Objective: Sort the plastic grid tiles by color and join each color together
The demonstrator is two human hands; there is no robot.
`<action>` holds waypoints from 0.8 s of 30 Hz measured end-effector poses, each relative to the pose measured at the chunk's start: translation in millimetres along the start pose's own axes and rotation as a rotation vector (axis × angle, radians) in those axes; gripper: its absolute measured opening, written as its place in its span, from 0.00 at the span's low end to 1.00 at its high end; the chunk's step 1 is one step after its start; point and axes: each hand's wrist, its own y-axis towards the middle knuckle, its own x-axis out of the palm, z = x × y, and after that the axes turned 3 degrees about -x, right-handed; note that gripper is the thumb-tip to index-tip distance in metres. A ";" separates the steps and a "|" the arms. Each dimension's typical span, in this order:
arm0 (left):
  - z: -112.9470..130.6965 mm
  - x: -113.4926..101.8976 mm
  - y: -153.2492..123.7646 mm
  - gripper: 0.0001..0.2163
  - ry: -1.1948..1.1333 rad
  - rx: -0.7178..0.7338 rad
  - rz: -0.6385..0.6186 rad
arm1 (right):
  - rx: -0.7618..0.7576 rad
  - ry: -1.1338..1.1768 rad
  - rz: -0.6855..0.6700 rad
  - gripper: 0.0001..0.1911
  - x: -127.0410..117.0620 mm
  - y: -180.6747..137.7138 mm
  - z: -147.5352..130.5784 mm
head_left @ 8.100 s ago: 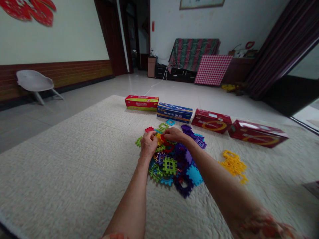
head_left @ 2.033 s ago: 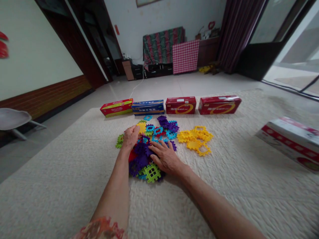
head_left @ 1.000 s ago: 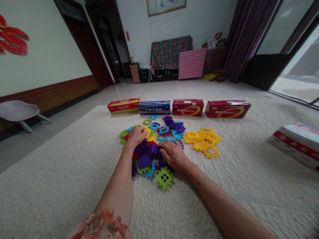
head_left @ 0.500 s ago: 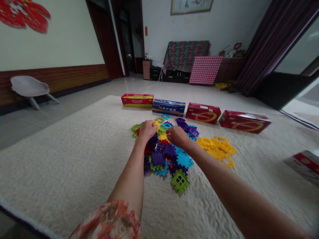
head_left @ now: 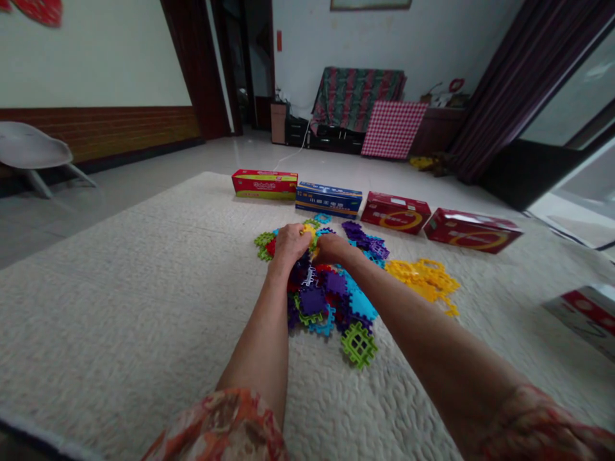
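Observation:
My left hand is closed on a yellow interlocking plastic tile above the far part of a mixed pile. My right hand reaches in close beside it, its fingers closed at a yellow tile that is mostly hidden by the hand. Around and below both hands lie purple tiles, light blue tiles, red tiles and green tiles. A green lattice tile rests at the pile's near edge. To the right, yellow tiles lie gathered in a separate heap.
Behind the pile stand a red and yellow box, a blue box and two dark red boxes on a pale quilted mat. Another box sits at the right. A white chair is at far left.
My right hand has moved left and closed in on a yellow tile beside my left hand. My left hand keeps its yellow tile. The whole view has shifted slightly.

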 end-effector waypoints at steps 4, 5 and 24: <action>-1.0 0.9 0.9 0.12 -0.059 -0.002 0.037 | -0.003 0.020 0.069 0.16 -6.2 0.1 4.0; -1.3 1.1 1.2 0.12 -0.085 -0.007 0.049 | -0.011 0.031 0.093 0.13 -8.8 -1.3 6.9; 117.9 52.9 -73.3 0.18 -0.771 0.139 -0.478 | 0.292 1.534 0.713 0.20 48.3 -140.4 103.0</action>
